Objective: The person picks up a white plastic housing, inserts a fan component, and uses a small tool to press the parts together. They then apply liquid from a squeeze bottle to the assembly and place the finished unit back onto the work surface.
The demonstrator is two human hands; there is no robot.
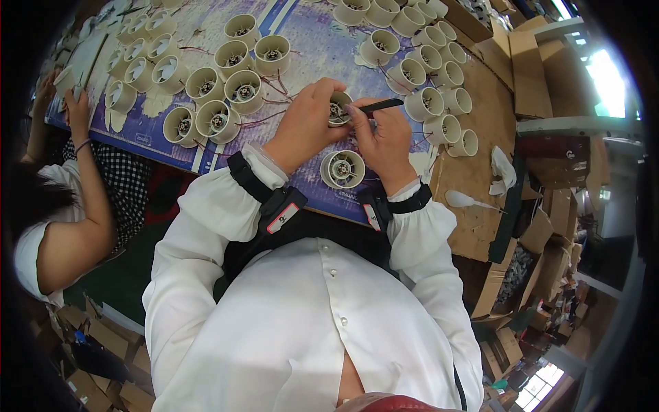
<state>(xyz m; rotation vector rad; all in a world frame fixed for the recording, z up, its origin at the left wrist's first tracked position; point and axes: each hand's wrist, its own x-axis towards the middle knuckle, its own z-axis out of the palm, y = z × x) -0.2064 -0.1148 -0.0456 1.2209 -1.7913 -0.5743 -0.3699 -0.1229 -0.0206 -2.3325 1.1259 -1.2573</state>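
Note:
My left hand [306, 123] is wrapped round a cream round cup-shaped housing [338, 121] with a dark metal part inside it. In my right hand [386, 143] is a slim black hand tool [382, 106], gripped like a pen. Its tip is hidden by my fingers at the housing's mouth; whether it is tweezers I cannot tell. Just in front of both hands, near the table's edge, another cream housing [342, 172] stands with its mouth up, a ring-shaped part with spokes inside.
Several wired housings [233, 82] stand on the blue table [302, 27] to the left, more [429, 96] in rows to the right. A white spatula-like piece [469, 200] lies on cardboard [460, 226]. At far left, a co-worker's hand [77, 110] works on another housing. Cardboard boxes [528, 75] stand right.

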